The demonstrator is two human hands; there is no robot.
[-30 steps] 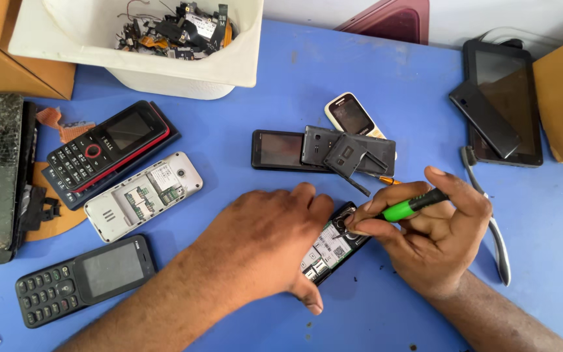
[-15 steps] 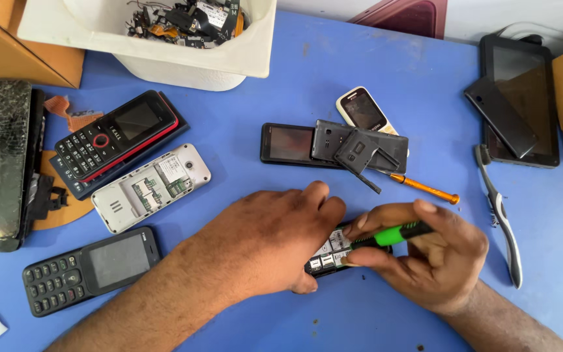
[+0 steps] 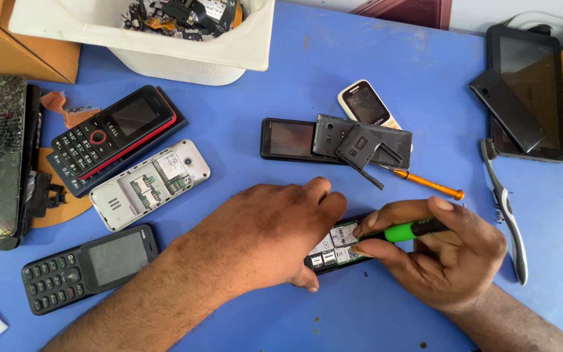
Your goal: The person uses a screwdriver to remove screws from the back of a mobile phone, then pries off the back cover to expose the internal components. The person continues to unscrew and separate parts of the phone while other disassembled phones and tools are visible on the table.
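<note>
Left hand lies flat, pinning an opened phone between both hands; right hand pinches a green screwdriver at its board. Back cover apparently off already, board still seated. An orange screwdriver lies beyond.

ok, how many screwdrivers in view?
2. A green-handled screwdriver in the right hand, tip on the opened phone; an orange screwdriver lying on the table. More may be hidden in the tub.
</note>
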